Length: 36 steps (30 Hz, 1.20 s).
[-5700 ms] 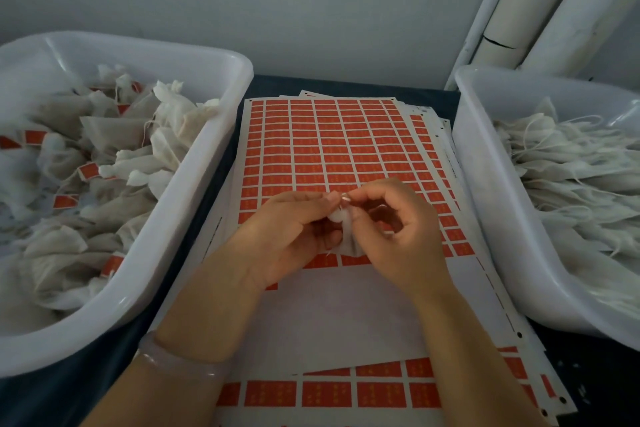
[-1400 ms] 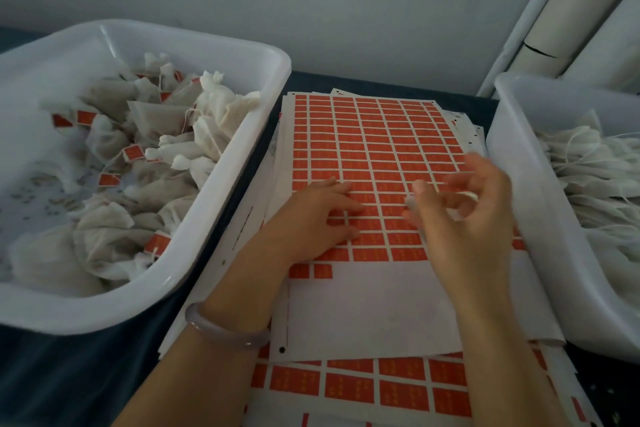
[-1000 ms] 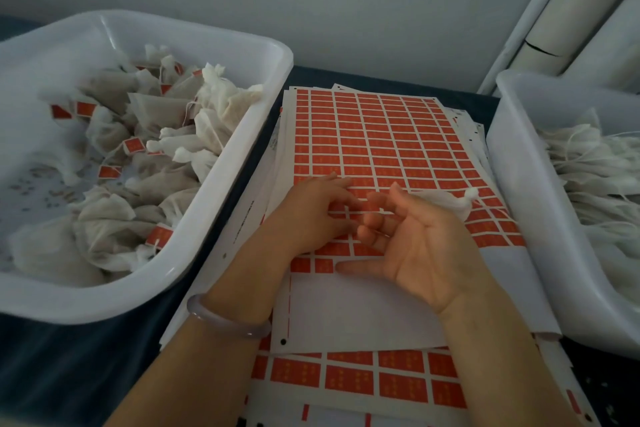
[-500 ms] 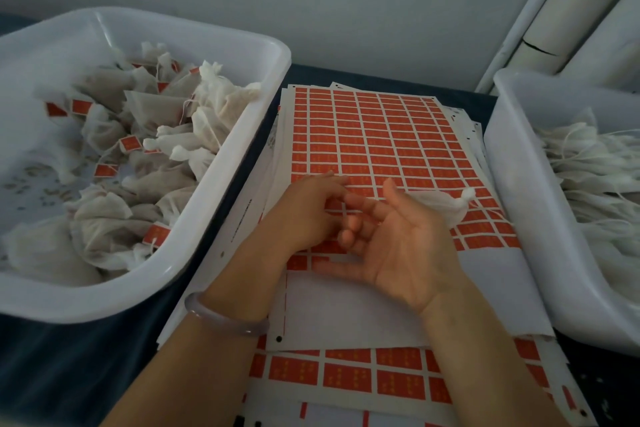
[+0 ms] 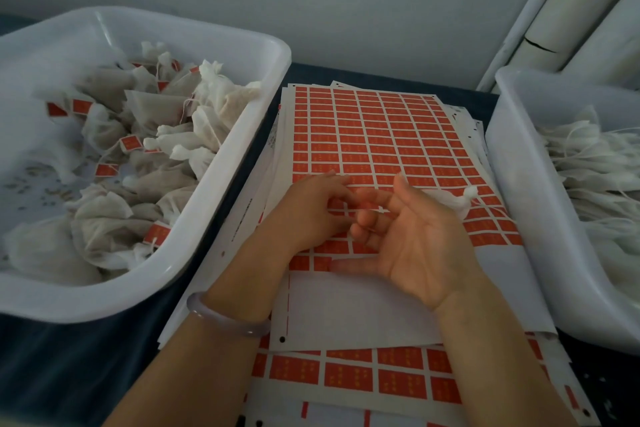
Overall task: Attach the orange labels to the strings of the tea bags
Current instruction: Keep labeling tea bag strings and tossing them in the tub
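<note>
Step in hand looks like lifting one label. The left hand (image 5: 308,215) lies palm down on the white backing sheet of small orange rectangular labels (image 5: 377,135), fingers bent, fingertips (image 5: 341,180) on the lowest full rows. Grip state unclear: the right fingers overlap the spot, so I cannot tell if a label is pinched yet. To do it well, I'd say catch one corner with a nail, peel low and slowly so the sheet stays flat and the neighbours stay down, and keep the sticky face off the skin. The right hand (image 5: 419,243) is turned palm up just beside it. Its fingers are loose and apart with the thumb stretched out to the left, so no closed grip. The white gauze tea bag with a gathered top (image 5: 453,199) lies on the sheet right behind those fingers, touching or nearly touching them. Its string is too fine to make out, so it should be found and laid straight before the label folds over it. Labelled bags (image 5: 166,163) fill the white plastic tub on the left (image 5: 273,55), and plain stringed bags (image 5: 595,170) fill the white tub on the right (image 5: 512,163), so many are left to do. Both tubs and the stacked sheets sit on the dark bench (image 5: 69,357). There is a pale bangle (image 5: 225,321) on the left wrist.
</note>
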### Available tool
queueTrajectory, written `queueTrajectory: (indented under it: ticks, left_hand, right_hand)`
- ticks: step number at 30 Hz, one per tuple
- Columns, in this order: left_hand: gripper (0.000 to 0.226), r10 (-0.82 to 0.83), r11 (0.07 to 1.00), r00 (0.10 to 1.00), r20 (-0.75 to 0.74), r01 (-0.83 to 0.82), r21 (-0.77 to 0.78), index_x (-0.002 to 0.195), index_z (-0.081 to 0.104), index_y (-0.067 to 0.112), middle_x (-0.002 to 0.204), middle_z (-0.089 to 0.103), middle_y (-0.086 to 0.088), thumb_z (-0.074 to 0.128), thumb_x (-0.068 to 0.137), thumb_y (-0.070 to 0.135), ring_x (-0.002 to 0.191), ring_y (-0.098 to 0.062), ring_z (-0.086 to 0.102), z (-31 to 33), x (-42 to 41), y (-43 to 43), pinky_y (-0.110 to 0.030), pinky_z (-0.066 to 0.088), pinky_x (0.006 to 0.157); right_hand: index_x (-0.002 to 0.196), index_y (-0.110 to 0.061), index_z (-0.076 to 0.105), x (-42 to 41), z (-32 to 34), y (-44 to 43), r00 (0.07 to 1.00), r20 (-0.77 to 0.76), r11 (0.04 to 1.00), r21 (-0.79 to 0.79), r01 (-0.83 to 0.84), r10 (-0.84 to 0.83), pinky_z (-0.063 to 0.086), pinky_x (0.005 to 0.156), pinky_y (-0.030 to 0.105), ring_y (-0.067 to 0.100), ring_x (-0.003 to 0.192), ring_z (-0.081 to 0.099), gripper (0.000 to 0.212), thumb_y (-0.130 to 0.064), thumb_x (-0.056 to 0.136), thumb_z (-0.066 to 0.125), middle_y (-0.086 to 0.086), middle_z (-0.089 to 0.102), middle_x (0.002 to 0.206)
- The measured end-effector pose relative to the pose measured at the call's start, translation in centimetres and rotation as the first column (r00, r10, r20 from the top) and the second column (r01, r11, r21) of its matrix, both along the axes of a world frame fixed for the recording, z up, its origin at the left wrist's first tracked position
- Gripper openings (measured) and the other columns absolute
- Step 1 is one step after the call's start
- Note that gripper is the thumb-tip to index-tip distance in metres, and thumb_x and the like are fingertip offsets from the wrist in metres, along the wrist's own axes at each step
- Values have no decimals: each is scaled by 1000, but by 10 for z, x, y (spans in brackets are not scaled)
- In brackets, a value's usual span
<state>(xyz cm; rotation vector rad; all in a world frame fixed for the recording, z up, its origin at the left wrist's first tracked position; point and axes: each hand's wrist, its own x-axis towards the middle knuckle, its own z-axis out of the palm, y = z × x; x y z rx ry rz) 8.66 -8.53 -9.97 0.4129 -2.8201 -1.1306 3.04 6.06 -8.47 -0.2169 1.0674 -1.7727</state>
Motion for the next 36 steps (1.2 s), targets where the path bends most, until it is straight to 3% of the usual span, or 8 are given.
queueTrajectory:
  ticks: [8,14,24,28,29,31,32,36]
  left_hand:
    - [22,0,999,999,-41,1,32,105,64,26,122,60,2,52,94,12,120,-20,52,6,4,0,-39,39,105]
    - [30,30,999,1000,9,-30,-10,117,65,26,146,42,10,64,87,27,138,-12,31,0,0,0,-45,25,115]
    - [33,41,999,999,-21,-41,-10,122,61,23,138,52,4,54,93,11,127,-16,45,-2,-1,-3,-21,31,101]
    - [30,37,996,999,-8,-37,82,120,63,22,132,57,-1,59,90,17,123,-21,51,0,0,-3,-30,41,102]
    - [30,22,1000,1000,-2,-22,14,118,64,26,136,54,4,63,88,23,127,-17,47,-1,0,-3,-37,37,107]
    - [32,37,999,999,12,-37,-25,117,64,30,144,45,11,67,85,30,134,-12,37,-3,0,-3,-35,27,111]
    - [33,50,999,999,12,-50,-12,117,63,30,145,43,12,68,84,29,135,-10,35,-5,-1,-3,-31,24,108]
    - [27,63,996,997,-40,-60,61,114,64,31,139,49,14,64,88,26,121,-2,45,-9,-1,-10,-17,26,93]
  right_hand:
    - [97,-11,69,12,-4,-12,998,-21,997,42,-61,62,54,76,58,18,66,66,51,-51,64,69,4,64,70]
    - [89,-12,72,-6,3,5,999,-11,999,35,34,-33,54,73,60,21,66,67,44,-50,69,63,6,64,71]
    - [100,-9,66,18,-4,-12,998,5,996,75,-55,55,55,72,56,19,66,65,52,-51,69,62,5,63,69]
    - [90,-12,68,13,1,-6,985,-170,999,-45,9,-16,57,66,40,15,70,66,24,-32,78,64,2,65,72]
    - [87,-19,69,6,3,1,908,-418,998,39,42,-22,57,69,34,11,74,67,9,-24,80,66,-3,67,76]
    - [85,-36,66,-7,0,14,416,-869,926,352,137,269,53,81,26,1,90,62,25,-12,82,69,-18,65,90]
    - [88,-42,63,-10,-4,16,216,-878,876,462,141,428,48,88,25,-2,98,55,31,-12,82,70,-26,58,97]
    - [107,-42,66,-7,-9,4,53,-787,786,617,39,615,30,93,22,-2,108,33,30,-31,80,73,-30,40,105]
